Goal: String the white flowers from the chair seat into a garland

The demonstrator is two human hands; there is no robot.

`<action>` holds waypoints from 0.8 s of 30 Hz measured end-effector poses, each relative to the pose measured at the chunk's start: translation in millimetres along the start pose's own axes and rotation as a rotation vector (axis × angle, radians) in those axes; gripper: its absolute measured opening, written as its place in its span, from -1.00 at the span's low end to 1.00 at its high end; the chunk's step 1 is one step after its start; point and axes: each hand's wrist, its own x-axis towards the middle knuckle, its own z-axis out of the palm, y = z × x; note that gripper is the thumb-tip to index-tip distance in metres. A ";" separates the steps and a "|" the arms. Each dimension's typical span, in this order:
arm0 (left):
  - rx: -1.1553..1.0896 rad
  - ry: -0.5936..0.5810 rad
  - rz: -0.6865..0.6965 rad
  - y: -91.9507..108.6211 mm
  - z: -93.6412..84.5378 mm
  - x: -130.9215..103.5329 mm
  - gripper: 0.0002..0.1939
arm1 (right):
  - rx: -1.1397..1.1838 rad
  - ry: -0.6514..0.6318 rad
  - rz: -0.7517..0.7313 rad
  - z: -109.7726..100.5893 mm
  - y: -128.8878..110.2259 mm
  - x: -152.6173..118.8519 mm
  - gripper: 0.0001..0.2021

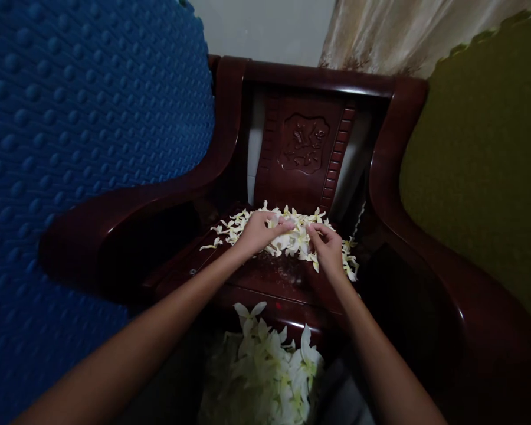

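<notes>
White flowers [298,239] with pale yellow-green parts lie in a spread pile on the dark red wooden seat [265,277]. My left hand [262,229] is over the left half of the pile, its thumb and fingers pointing right, with white petals at the fingertips. Just to the right, my right hand [326,243] has thumb and forefinger pressed together over the pile; what they hold is too small to name. A narrow gap separates the two hands. Nearer to me, a second heap of white flowers [277,366] stands below the seat's front edge.
Curved wooden armrests [137,203] rise on both sides, and a carved backrest [307,141] stands behind the pile. A blue textured mat [84,106] is at the left, an olive-green one [478,165] at the right. A curtain [376,35] hangs behind.
</notes>
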 end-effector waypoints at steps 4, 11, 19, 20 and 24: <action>-0.093 0.053 -0.051 0.0 1.1 1.7 -0.66 | 0.012 -0.309 0.099 -14.9 -8.1 -10.6 -0.67; -0.035 -0.136 -0.092 -14.8 17.3 3.7 -0.67 | 0.109 -0.397 0.185 -10.9 0.8 -20.6 -0.65; -0.021 -0.270 -0.112 -7.2 36.0 8.5 -0.63 | 0.353 -0.189 0.170 -18.6 12.1 -10.2 -0.60; -0.018 -0.275 -0.117 -6.4 36.2 8.3 -0.63 | 0.352 -0.158 0.163 -20.2 12.1 -9.4 -0.61; 0.002 -0.183 -0.180 -4.0 30.4 8.0 -0.60 | 0.334 -0.038 0.151 -29.7 14.8 -6.0 -0.63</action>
